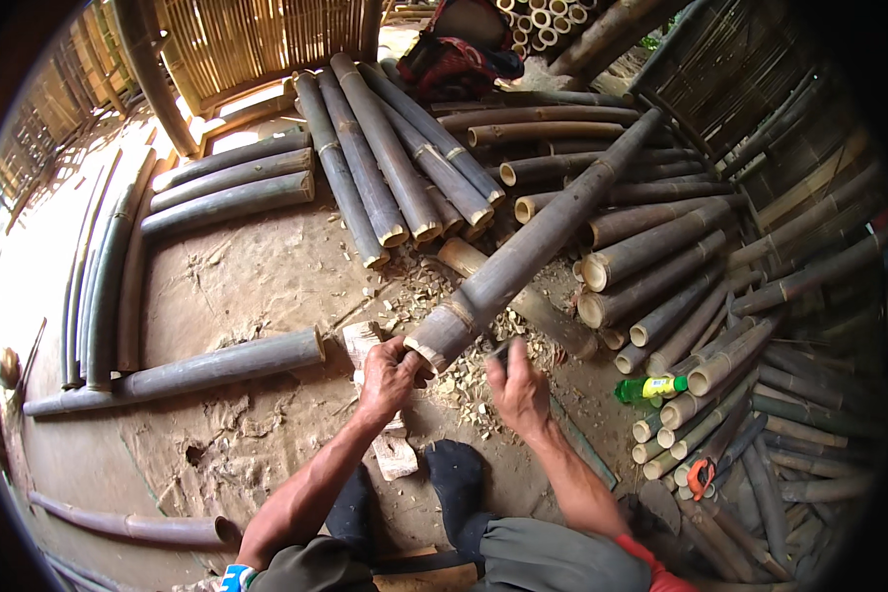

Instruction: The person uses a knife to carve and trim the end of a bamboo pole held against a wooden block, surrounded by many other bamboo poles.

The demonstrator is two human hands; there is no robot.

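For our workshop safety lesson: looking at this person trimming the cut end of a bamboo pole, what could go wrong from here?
1. The left hand grips the bamboo pole right at its cut end, close to the dark tool in the right hand; a slip could cut fingers.
2. The feet, in dark socks only, sit just below the work, exposed to a dropped tool or pole.
3. Wood chips litter the ground, so footing may slide.

Daylight glares upper left; fisheye bends dark, vignetted edges.
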